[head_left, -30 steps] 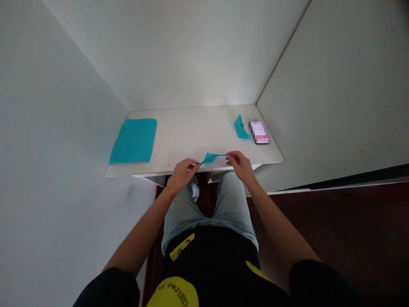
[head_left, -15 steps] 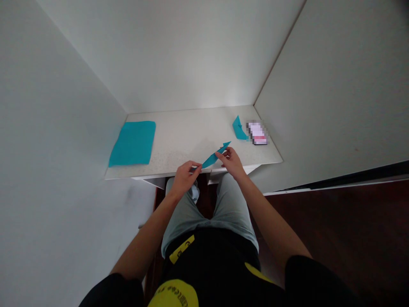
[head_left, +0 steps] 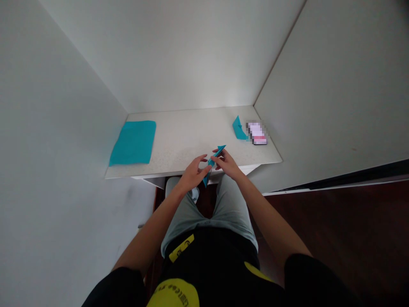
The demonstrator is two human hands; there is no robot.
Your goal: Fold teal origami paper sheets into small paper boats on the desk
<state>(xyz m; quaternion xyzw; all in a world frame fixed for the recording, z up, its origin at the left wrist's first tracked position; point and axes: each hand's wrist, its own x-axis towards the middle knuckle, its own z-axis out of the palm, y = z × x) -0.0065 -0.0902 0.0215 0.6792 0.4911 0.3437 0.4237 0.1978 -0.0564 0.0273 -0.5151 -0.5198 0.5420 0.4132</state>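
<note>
A narrow folded piece of blue paper (head_left: pixel 205 182) is held slanting over the front edge of the white table, its lower point hanging past the edge. My right hand (head_left: pixel 227 165) pinches its upper half between thumb and fingers. From the left, my left hand (head_left: pixel 194 173) curls round the middle, with the thumb lying across the paper and the index finger raised close to its side. A blue folded paper boat (head_left: pixel 238 128) rests on the table beyond my right hand, beside a phone.
A stack of square blue paper (head_left: pixel 133 143) lies at the left end of the white table (head_left: pixel 188 132). Near the right end is a phone (head_left: pixel 256 133) with a blurred screen. White walls close in the table at the back and on both sides.
The folded paper has turned steeper, its lower end now pointing down toward my lap. My left hand has shifted right, from the paper's left tip to its middle.
</note>
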